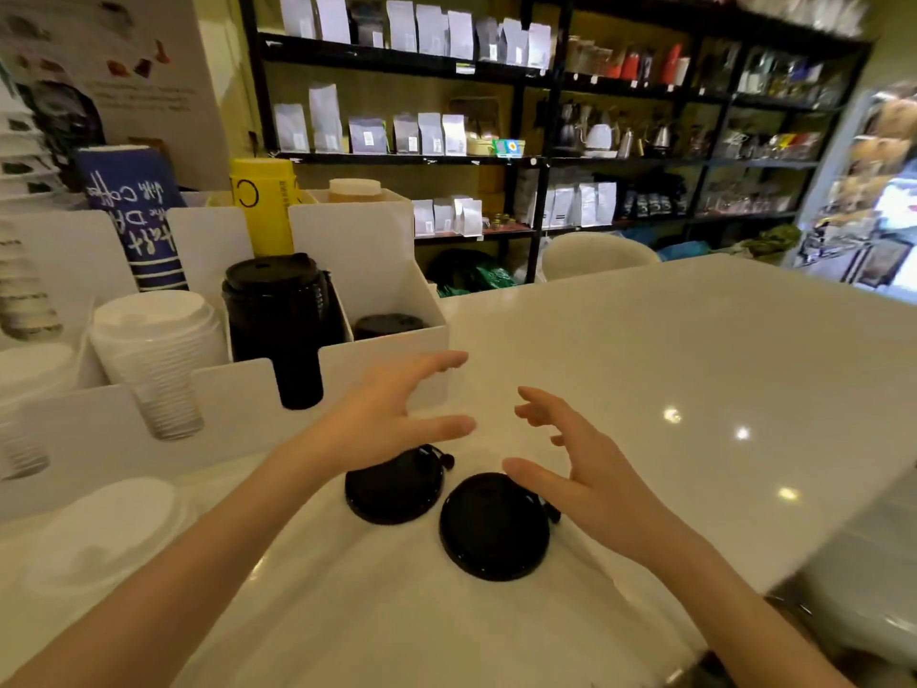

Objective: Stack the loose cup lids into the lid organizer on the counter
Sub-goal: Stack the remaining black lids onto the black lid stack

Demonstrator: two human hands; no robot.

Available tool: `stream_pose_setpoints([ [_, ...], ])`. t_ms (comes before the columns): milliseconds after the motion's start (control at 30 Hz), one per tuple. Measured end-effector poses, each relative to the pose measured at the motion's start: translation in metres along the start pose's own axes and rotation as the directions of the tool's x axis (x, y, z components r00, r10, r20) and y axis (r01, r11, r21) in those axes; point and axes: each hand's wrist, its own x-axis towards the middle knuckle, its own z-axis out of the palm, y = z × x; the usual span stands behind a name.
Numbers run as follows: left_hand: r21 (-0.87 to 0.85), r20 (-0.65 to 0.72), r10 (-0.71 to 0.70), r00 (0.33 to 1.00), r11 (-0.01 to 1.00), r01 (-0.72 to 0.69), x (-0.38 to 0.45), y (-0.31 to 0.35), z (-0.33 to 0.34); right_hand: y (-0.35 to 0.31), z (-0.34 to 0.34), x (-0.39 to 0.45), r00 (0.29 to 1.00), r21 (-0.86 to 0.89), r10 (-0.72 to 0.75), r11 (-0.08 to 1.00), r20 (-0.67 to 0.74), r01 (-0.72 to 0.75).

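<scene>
Two loose black cup lids lie flat on the white counter (645, 369): one lid (392, 491) to the left, the other lid (493, 528) to its right. My left hand (382, 419) hovers over the left lid with fingers spread and holds nothing. Just beside the right lid, my right hand (580, 469) is spread and empty too. The white lid organizer (377, 250) stands at the left. It holds a tall stack of black lids (283, 315), a low stack of black lids (389, 326) in the rightmost slot and a stack of white lids (159, 350).
A white lid (104, 533) lies on the counter at the near left. Blue paper cups (136, 216) and a yellow cup stack (265, 206) stand behind the organizer. Black shelves (546, 156) with bags and kettles fill the background. The counter's edge runs along the right.
</scene>
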Motion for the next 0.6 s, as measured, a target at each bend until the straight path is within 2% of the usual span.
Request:
stream_pose_setpoints([
  [100, -0.022, 0.177, -0.055, 0.983, 0.998, 0.059, -0.003, -0.002, 0.016, 0.007, 0.003, -0.024, 0.996, 0.031, 0.087, 0.996, 0.036, -0.089],
  [233, 0.087, 0.336, -0.085, 0.938, 0.994, 0.059, -0.011, -0.001, 0.033, 0.010, 0.007, -0.050, 0.979, 0.010, 0.167, 0.986, 0.116, -0.169],
  [333, 0.145, 0.361, -0.089, 0.928, 0.989, 0.039, -0.018, 0.003, 0.039, 0.012, 0.007, -0.056, 0.982, -0.080, 0.147, 0.987, 0.122, -0.138],
  [433, 0.209, 0.374, -0.033, 0.927, 0.977, -0.050, -0.021, 0.007, 0.041, 0.011, 0.008, -0.054, 0.987, -0.112, 0.105, 0.989, 0.124, -0.091],
  [600, 0.247, 0.357, -0.051, 0.933, 0.968, -0.042, -0.020, 0.006, 0.044, 0.015, 0.009, -0.051, 0.989, -0.127, 0.082, 0.990, 0.120, -0.067],
])
